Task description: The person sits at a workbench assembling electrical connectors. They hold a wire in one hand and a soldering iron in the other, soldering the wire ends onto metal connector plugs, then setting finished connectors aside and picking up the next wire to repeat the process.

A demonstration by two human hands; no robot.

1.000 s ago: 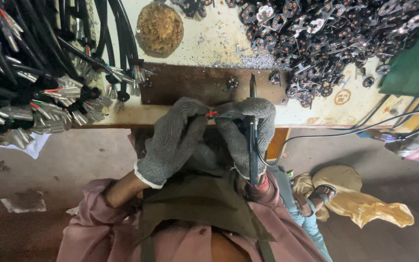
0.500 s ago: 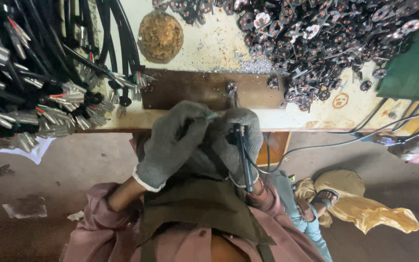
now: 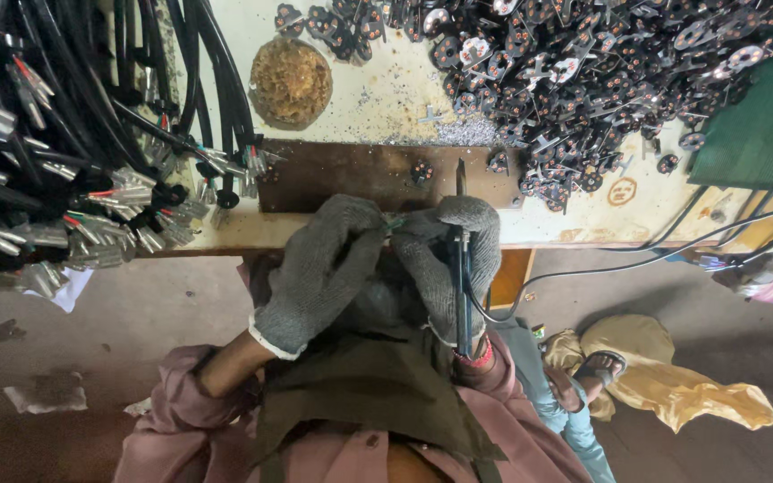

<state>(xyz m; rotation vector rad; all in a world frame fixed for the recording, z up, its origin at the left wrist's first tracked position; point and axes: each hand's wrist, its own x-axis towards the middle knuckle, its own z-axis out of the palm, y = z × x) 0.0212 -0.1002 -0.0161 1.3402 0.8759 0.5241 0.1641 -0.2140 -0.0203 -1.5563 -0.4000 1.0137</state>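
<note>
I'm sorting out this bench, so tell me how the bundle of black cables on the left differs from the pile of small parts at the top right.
The black cables are long strands ending in metal terminals with red and green wire tips; the pile of small parts holds short, flat, dark pieces with pale round faces. The cables lie roughly side by side in a bundle, while the parts are heaped at random. Both rest on the pale workbench.

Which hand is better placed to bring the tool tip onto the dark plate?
Right, probably. The right hand already grips the black tool, tip over the dark plate. The left hand pinches small wires.
</note>
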